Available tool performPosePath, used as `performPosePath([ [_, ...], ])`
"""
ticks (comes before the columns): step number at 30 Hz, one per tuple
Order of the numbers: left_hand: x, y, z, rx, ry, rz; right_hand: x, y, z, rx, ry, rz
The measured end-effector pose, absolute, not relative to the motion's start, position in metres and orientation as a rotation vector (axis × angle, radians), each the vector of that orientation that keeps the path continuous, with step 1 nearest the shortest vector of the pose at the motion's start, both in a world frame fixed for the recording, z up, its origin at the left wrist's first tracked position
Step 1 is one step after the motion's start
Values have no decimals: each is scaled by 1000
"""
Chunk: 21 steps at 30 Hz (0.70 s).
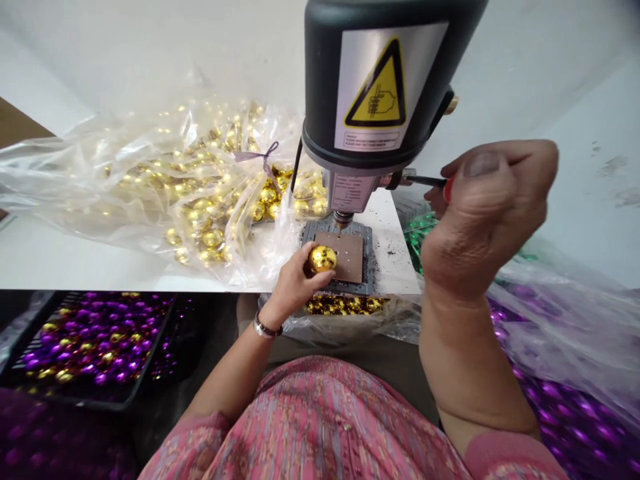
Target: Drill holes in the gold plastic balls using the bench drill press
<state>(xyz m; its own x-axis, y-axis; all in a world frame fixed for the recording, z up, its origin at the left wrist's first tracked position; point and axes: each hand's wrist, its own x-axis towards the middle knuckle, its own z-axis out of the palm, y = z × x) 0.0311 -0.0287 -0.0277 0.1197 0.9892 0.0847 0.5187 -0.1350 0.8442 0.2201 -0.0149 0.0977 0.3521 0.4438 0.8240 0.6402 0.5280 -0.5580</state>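
Note:
Between the thumb and fingers of my left hand [297,277] is a shiny gold ball ornament [323,259]. It is at the left front of a brown plate [353,257] on the drill press base [369,267]. The drill bit [340,228] points down just behind the ball, apart from it as far as I can tell. My right hand [493,213] is raised at the right of the drill press [385,87], its fingers closed round the red-tipped feed lever [447,189]. Dark shavings are scattered about the base.
Clear plastic bags of gold balls [210,237] lie on the white table [125,270] at left. A black crate [143,373] of purple and gold balls stands below. Gold pieces [345,305] lie beneath the table edge. Purple balls [575,413] and green ones [420,233] are at right.

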Motion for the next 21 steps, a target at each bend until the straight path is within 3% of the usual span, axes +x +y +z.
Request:
performPosePath([
  [4,6,-69,-33,1843,1276,686,221,-14,91,-1058,-1256,-108],
  [8,-3,-99,-61,1587,1337,444,222,-15,89,-1058,-1257,-71],
  [13,-4,-110,-90,1204,1449,499,222,-17,87,-1064,-1230,-47],
  [17,-18,-106,-57,1378,1543,525,221,-18,85,-1074,-1203,-69],
  [21,-37,-58,-5,1503,1604,839,220,-17,82,-1083,-1166,-94],
])
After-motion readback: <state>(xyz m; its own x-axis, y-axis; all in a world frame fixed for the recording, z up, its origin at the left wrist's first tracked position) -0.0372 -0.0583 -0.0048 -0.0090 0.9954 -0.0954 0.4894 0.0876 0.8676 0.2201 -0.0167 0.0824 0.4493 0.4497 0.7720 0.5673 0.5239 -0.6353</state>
